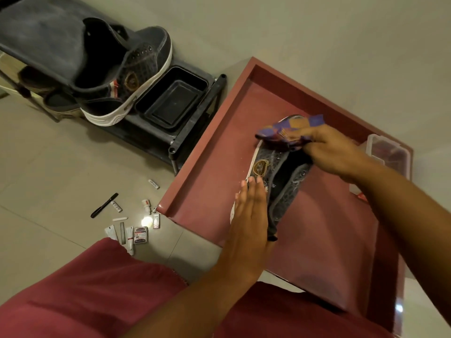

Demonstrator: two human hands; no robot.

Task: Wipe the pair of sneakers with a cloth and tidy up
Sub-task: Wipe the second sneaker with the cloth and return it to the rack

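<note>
While our right hand grips the purple-and-orange cloth against the toe of the dark sneaker lying on the red tabletop, our left hand presses flat, fingers straight, on its near side. Its mate sits on the black rack at far left, beside a black tray. Small tubes and a pen lie scattered on the floor.
</note>
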